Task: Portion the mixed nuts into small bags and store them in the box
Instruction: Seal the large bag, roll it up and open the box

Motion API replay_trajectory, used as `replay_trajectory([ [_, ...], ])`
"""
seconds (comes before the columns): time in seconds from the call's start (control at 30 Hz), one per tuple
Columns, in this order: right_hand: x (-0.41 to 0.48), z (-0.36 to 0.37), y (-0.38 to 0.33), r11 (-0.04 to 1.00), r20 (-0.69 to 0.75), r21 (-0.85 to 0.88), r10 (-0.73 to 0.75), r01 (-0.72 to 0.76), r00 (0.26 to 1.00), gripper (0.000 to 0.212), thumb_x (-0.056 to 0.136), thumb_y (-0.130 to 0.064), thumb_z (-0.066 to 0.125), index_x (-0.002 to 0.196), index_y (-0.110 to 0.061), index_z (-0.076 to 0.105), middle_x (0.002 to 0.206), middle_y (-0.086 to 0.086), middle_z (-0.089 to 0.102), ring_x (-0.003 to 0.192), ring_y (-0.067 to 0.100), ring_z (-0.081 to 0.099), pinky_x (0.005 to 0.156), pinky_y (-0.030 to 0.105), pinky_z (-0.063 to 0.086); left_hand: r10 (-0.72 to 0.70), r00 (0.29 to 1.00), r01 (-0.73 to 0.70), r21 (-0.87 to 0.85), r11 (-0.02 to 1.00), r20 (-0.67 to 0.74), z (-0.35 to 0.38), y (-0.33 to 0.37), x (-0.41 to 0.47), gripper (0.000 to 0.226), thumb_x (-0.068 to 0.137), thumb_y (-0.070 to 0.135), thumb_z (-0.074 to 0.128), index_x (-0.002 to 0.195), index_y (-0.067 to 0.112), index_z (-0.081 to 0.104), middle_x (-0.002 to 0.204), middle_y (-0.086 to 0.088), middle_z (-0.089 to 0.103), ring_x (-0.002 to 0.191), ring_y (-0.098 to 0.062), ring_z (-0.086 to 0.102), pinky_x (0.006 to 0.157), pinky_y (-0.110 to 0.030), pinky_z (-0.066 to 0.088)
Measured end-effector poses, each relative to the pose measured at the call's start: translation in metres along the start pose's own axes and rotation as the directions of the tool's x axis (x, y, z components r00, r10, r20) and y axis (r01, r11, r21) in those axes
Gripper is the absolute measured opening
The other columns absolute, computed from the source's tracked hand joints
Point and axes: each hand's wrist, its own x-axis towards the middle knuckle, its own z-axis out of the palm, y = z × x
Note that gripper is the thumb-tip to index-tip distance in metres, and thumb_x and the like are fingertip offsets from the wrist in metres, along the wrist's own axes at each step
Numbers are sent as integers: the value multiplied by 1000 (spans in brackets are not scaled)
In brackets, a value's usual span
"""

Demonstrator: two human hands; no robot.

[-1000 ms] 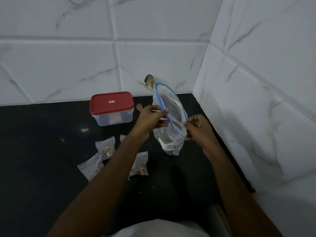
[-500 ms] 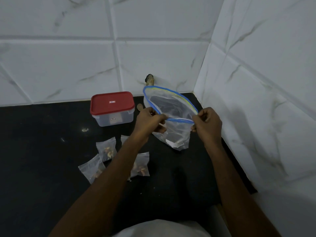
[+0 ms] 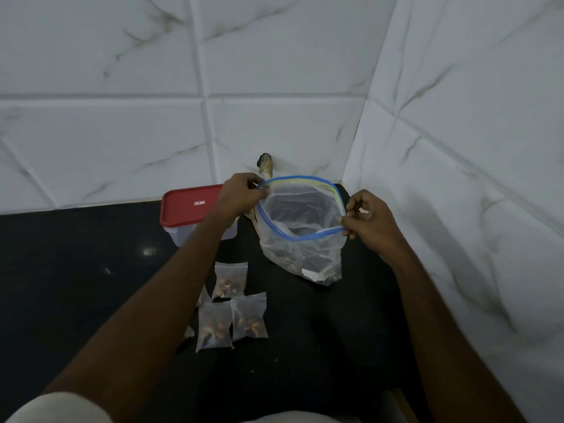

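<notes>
Label [image 3: 199,203] on red lid [image 3: 182,212], writing illegible

The left forearm [image 3: 177,270] hides the red-lidded box's [image 3: 186,209] right end and, nearer me than the box, most of one small bag [image 3: 204,299]; the box's lid label [image 3: 199,203] is too small to read, and what lies inside the large bag [image 3: 305,257] right of it looks too murky to tell.

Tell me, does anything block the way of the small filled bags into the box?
Yes. The red lid sits on the box, so the small bags on the counter cannot go in until it comes off. The left hand and right hand both pinch the rim of the large bag.
</notes>
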Motion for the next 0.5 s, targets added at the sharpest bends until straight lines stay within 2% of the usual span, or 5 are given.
replay_trajectory([
  [0.1,3,-1,3,974,-314,-218,-133,64,940,26,69,12,64,74,-11,51,69,2,54,55,11,50,53,9,38,68,990,-53,118,992,-127,-6,3,-1,21,85,21,67,104,15,71,81,3,65,67,-16,63,58,-28,54],
  [0.2,5,4,9,957,-470,-288,-179,41,864,30,66,14,59,77,-14,51,73,-3,50,59,9,44,54,12,33,136,975,-78,307,948,-174,-7,8,-5,19,79,24,67,97,21,74,85,6,66,78,-14,63,67,-28,53],
  [0.37,0,10,15,978,-476,-161,38,-130,879,25,82,-11,69,103,-13,56,101,-1,52,84,9,49,63,17,35,126,977,-68,305,950,-172,-8,8,-8,20,79,22,65,97,22,74,91,5,69,83,-16,64,72,-31,54],
  [0.43,-2,7,19,962,-409,-177,120,-207,905,26,85,-15,69,107,-14,57,104,-2,53,84,10,50,66,23,37,117,977,-62,289,955,-176,-9,5,-8,20,79,21,64,96,22,74,91,6,69,84,-16,64,70,-29,53],
  [0.5,-3,6,24,964,-387,-147,149,-220,910,18,85,-11,67,102,-15,60,97,-2,61,81,16,58,68,29,46,116,975,-60,284,957,-188,-6,5,-10,22,79,21,64,100,22,72,96,5,69,85,-14,62,68,-27,49],
])
